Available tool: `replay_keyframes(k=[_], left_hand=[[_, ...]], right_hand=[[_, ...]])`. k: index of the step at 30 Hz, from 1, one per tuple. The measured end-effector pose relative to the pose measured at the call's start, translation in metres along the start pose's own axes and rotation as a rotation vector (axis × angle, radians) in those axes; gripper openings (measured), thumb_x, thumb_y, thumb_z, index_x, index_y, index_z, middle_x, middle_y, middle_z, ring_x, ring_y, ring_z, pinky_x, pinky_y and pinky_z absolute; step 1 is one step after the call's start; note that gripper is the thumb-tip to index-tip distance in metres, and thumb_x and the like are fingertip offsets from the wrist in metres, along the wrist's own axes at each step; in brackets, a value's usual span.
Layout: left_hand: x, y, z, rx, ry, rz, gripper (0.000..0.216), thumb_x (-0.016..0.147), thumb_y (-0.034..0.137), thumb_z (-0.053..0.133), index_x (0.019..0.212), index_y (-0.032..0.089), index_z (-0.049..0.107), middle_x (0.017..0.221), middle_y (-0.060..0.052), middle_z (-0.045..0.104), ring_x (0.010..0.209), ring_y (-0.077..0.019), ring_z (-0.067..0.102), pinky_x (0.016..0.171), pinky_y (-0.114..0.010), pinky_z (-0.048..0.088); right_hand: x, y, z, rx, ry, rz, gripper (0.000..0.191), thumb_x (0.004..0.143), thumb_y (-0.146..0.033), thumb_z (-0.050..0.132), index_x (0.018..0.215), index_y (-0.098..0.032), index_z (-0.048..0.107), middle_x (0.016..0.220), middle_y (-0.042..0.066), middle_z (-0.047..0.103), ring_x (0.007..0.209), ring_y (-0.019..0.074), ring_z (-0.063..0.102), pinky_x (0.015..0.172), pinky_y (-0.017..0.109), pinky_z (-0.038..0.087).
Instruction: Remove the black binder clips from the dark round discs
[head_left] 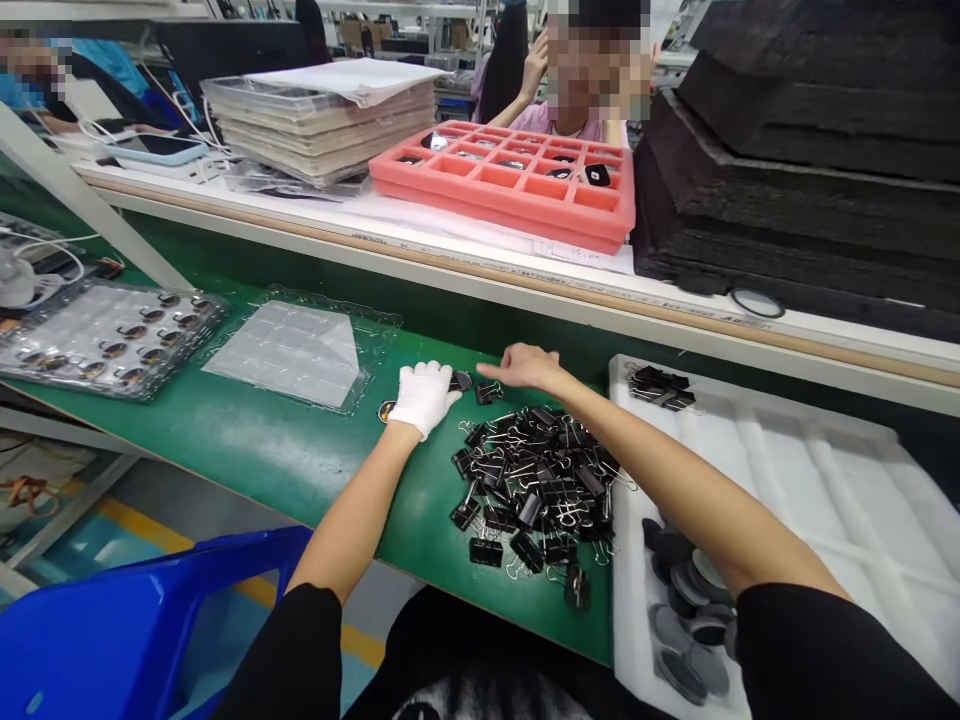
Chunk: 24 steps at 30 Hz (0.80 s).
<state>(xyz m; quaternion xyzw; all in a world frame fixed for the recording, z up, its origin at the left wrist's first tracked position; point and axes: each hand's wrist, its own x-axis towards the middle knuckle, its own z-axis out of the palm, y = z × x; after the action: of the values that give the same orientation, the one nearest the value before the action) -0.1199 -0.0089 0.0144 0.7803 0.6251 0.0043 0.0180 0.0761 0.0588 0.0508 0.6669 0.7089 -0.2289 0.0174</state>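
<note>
My left hand (424, 400), in a white glove, is low over the green tabletop, fingers curled down. A dark round piece (463, 381) shows between its thumb and forefinger; the glove hides part of it. Beside the glove on the left lies a small round part with an orange-brown centre (386, 410). My bare right hand (529, 367) is just to the right, fingers closed and forefinger pointing left; whatever is in its fingertips cannot be made out. Below these fingertips sits a black binder clip (489, 392). A heap of black binder clips (540, 480) spreads in front of my right forearm.
A white foam tray (810, 480) at the right holds dark discs (686, 610) and several clips (661, 387). Clear plastic trays (292, 350) lie left. Behind runs a shelf ledge (465, 265) with a pink foam tray (502, 195) and black foam stack (787, 160). A person sits beyond.
</note>
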Motion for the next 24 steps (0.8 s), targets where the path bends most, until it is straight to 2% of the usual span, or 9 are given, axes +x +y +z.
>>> replay_keyframes(k=[2,4,6,9,17,24], left_hand=[[0.000,0.000,-0.001,0.001,-0.015,0.000,0.039,0.100,0.044,0.059,0.127,0.016,0.062,0.122,-0.017,0.064,0.113,-0.0364,0.058,0.090,-0.047,0.036],[0.001,0.000,-0.001,0.010,-0.020,0.003,0.038,0.100,0.043,0.060,0.127,0.016,0.061,0.122,-0.017,0.064,0.113,-0.0360,0.058,0.091,-0.047,0.036],[0.001,-0.001,-0.001,0.023,-0.022,0.010,0.038,0.099,0.043,0.060,0.125,0.016,0.062,0.122,-0.017,0.064,0.112,-0.0356,0.058,0.091,-0.046,0.036],[0.001,-0.004,0.000,0.017,-0.028,0.025,0.037,0.099,0.043,0.061,0.125,0.017,0.062,0.121,-0.015,0.065,0.111,-0.0343,0.059,0.090,-0.046,0.036],[0.002,-0.018,0.000,-0.125,-0.072,0.063,0.037,0.096,0.044,0.065,0.127,0.025,0.064,0.122,-0.009,0.067,0.113,-0.0317,0.059,0.092,-0.046,0.036],[0.002,-0.010,0.006,-0.193,-0.096,0.139,0.039,0.095,0.050,0.066,0.127,0.028,0.064,0.123,-0.009,0.066,0.117,-0.0306,0.057,0.096,-0.044,0.034]], right_hand=[[0.005,-0.009,0.005,0.152,0.174,0.036,0.053,0.102,-0.065,0.042,0.108,-0.021,0.070,0.113,0.015,0.071,0.116,0.0372,0.062,0.104,0.059,0.042],[0.010,-0.019,0.017,0.213,0.276,0.068,0.057,0.107,-0.057,0.025,0.125,-0.019,0.063,0.130,0.019,0.064,0.128,0.0382,0.055,0.107,0.059,0.040],[0.015,-0.027,0.033,0.165,0.271,0.070,0.059,0.108,-0.054,0.021,0.135,-0.017,0.059,0.144,0.022,0.054,0.140,0.0396,0.043,0.113,0.062,0.032],[0.022,-0.029,0.052,0.113,0.225,0.042,0.063,0.107,-0.056,0.019,0.147,-0.018,0.051,0.158,0.020,0.040,0.151,0.0377,0.025,0.119,0.062,0.022],[0.037,-0.004,0.067,0.176,0.201,0.099,0.061,0.106,-0.054,0.010,0.146,-0.026,0.047,0.162,0.013,0.031,0.155,0.0320,0.015,0.123,0.062,0.014],[0.040,0.000,0.073,0.259,0.243,0.115,0.057,0.106,-0.052,0.012,0.139,-0.027,0.050,0.159,0.013,0.033,0.153,0.0315,0.018,0.122,0.063,0.013]])
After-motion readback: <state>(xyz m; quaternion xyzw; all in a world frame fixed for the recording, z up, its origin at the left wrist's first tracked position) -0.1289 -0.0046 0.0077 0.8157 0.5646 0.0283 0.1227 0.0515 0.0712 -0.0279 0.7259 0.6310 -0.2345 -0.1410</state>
